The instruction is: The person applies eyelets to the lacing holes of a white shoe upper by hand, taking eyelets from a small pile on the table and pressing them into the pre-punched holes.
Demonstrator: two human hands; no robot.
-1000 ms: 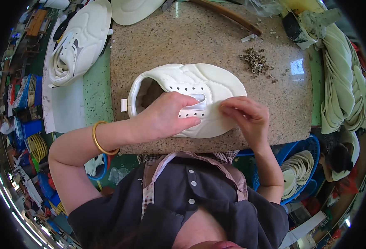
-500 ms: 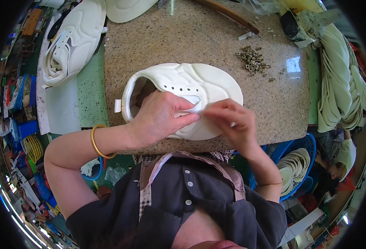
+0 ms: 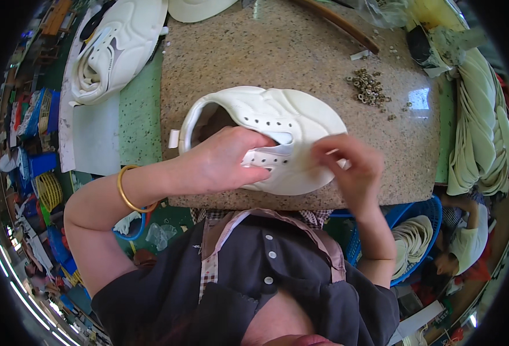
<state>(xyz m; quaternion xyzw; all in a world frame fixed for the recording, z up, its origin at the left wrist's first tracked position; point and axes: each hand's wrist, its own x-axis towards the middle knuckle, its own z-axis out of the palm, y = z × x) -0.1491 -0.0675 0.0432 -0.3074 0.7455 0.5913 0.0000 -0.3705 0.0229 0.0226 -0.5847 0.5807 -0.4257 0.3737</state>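
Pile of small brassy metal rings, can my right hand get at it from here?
Probably yes: only speckled stone slab shows between your right hand, blurred at the toe of the white padded shoe upper, and the pile of small brassy metal rings.

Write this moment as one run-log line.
left hand: holding cream padded shoe upper | right hand: blurred, at its rounded toe | brass-coloured metal eyelets: piled on speckled brown stone tabletop

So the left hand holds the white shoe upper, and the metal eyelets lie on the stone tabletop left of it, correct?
Not quite: the head view shows the metal eyelets to the right of the white shoe upper. The left hand does hold it, and the eyelets are on the stone tabletop.
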